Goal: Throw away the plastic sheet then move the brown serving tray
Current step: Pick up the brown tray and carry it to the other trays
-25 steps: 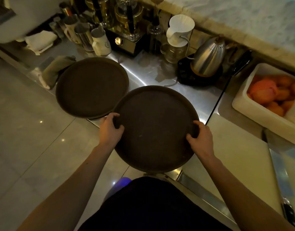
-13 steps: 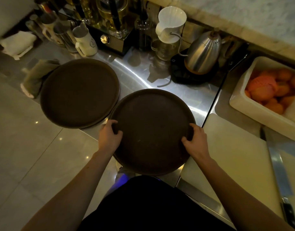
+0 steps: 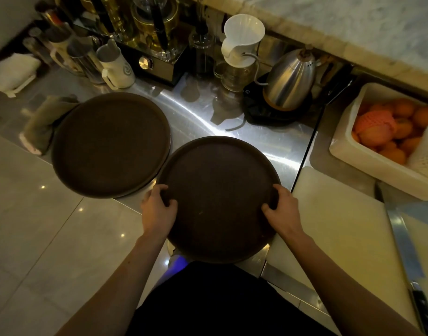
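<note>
I hold a round brown serving tray level in front of me, over the near edge of the steel counter. My left hand grips its left rim with the thumb on top. My right hand grips the right rim the same way. A second round brown tray lies on the counter's left corner, partly overhanging the floor, its edge close to the held tray. No plastic sheet is in view.
Behind the trays stand a steel kettle on a black base, a white dripper, jugs and a coffee machine. A white cutting board with a knife lies right, beside a tub of oranges. A folded cloth lies left.
The held tray has stayed in both hands and shifted slightly toward me. My view has dropped and moved a little left.
</note>
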{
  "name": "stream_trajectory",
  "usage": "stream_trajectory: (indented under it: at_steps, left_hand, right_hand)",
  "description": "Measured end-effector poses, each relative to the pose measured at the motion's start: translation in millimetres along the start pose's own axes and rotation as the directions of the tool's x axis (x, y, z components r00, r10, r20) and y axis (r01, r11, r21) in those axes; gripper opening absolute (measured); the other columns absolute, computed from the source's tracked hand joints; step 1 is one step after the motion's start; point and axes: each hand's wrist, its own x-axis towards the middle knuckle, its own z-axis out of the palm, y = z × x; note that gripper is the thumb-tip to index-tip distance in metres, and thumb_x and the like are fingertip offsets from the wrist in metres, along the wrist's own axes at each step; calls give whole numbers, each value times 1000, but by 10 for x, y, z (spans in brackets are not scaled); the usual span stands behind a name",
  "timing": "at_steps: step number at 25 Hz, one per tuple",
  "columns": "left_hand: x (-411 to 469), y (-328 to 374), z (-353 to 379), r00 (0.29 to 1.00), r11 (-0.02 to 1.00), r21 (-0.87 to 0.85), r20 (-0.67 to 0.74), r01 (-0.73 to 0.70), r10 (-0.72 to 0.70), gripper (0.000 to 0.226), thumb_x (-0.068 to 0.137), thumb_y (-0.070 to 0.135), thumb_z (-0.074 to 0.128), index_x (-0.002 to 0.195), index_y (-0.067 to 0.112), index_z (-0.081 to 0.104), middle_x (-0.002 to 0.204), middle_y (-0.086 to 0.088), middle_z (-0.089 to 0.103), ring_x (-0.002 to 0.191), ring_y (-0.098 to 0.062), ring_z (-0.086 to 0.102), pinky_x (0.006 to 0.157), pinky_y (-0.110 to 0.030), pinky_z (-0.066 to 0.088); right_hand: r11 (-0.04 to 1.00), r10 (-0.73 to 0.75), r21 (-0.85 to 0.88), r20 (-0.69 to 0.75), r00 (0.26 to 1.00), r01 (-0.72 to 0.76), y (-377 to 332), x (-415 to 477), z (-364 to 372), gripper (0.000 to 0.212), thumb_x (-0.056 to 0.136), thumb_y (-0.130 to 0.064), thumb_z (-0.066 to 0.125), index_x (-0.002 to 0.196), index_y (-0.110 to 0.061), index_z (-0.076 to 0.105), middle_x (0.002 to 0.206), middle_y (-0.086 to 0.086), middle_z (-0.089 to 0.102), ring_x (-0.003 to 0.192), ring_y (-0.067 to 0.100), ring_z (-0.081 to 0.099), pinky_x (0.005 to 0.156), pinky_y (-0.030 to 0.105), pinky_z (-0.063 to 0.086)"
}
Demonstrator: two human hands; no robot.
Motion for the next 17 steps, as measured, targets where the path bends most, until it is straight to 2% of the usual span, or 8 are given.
stream_trajectory:
  at_steps: [5, 9, 17]
  left_hand:
    - [-3, -13, -26, 999, 1000, 13, 39, 5, -5, 48, 83, 21, 65, 129, 22, 51, 131, -11, 54, 116, -31, 56, 93, -50, 51]
    - [19, -25, -37, 996, 998, 67, 87, -2, -3, 55, 83, 22, 64, 135, 20, 46, 133, -14, 52, 115, -34, 56, 92, -52, 51]
    - [72, -54, -75, 985, 986, 162, 171, -43, 15, 70, 86, 24, 63, 148, 18, 32, 142, -14, 47, 126, -34, 49, 98, -54, 48]
  right_hand:
    - [997, -7, -74, 19, 1000, 9, -1, -38, 36, 68, 78, -28, 64, 140, -13, 40, 136, 11, 49, 121, 35, 45, 103, 46, 42]
    - [988, 4, -153, 53, 999, 4, -9, -57, 80, 74, 82, -31, 62, 146, -15, 29, 145, 12, 38, 126, 38, 36, 104, 47, 37]
    - [963, 8, -267, 181, 983, 41, 44, -82, 49, 86, 84, -35, 60, 152, -14, 11, 156, 15, 13, 131, 43, 33, 108, 45, 36]
